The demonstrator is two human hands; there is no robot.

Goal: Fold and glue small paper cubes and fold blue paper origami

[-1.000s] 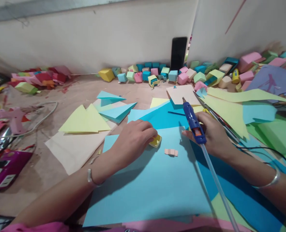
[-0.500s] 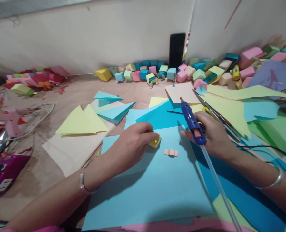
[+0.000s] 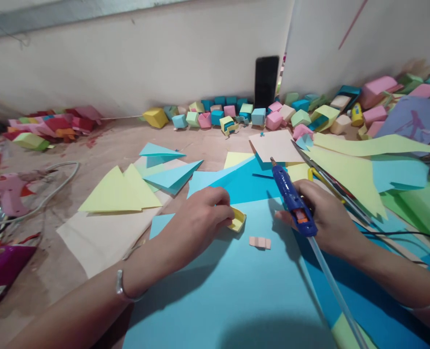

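My left hand (image 3: 196, 220) rests on a light blue paper sheet (image 3: 229, 291), fingers curled round a small yellow folded paper piece (image 3: 237, 220). My right hand (image 3: 326, 215) grips a blue glue gun (image 3: 291, 199) whose nozzle points away from me, towards a beige paper square (image 3: 275, 145). A clear glue stick (image 3: 336, 295) sticks out of the gun's back towards me. A tiny pink folded strip (image 3: 260, 242) lies on the blue sheet between my hands.
Yellow and blue paper triangles (image 3: 127, 189) lie at the left. A row of coloured paper cubes (image 3: 229, 114) and a dark phone (image 3: 266, 81) stand by the wall. Scissors (image 3: 327, 182) lie among sheets at the right. A purple box (image 3: 0, 274) and cable (image 3: 51, 189) are at far left.
Both hands hold their places on the sheet. The yellow piece has tipped slightly under my left fingers. The view has shifted a little.
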